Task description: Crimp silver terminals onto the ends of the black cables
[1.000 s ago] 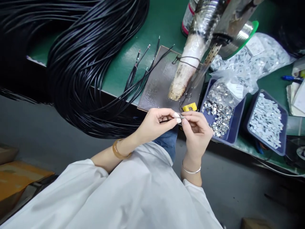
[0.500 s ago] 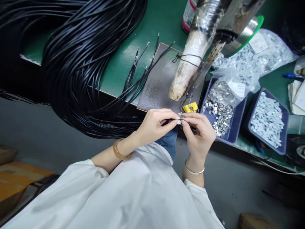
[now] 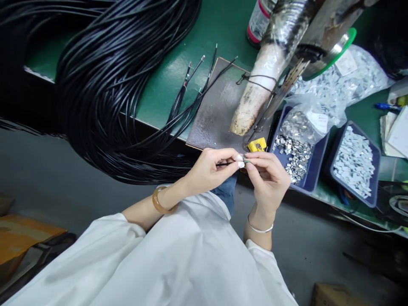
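Observation:
My left hand (image 3: 212,169) pinches a thin black cable (image 3: 224,164) near its end, with something white covering the tips of the thumb and finger. Against it, my right hand (image 3: 269,176) is closed on the cable's end, where a bit of green wire (image 3: 247,161) shows. A small metallic glint lies between the fingertips, too small to name. Just beyond my fingers sits a yellow sponge-like block (image 3: 256,145). Many more black cables (image 3: 105,97) hang in a thick bundle on the left, and several stripped ends rest on a brown board (image 3: 210,114).
A white-wrapped, tape-bound rod (image 3: 251,91) slants over the board. To the right stand a blue tray of shiny metal pieces (image 3: 318,165) and another tray of pale flat pieces (image 3: 377,170). Behind them lie plastic bags (image 3: 360,72), a green-rimmed spool (image 3: 349,42) and a bottle (image 3: 259,21).
The view has shifted slightly. My fingertips have adjusted around the cable's end, and a bit of green wire now shows between them. Both hands stay together in nearly the same place.

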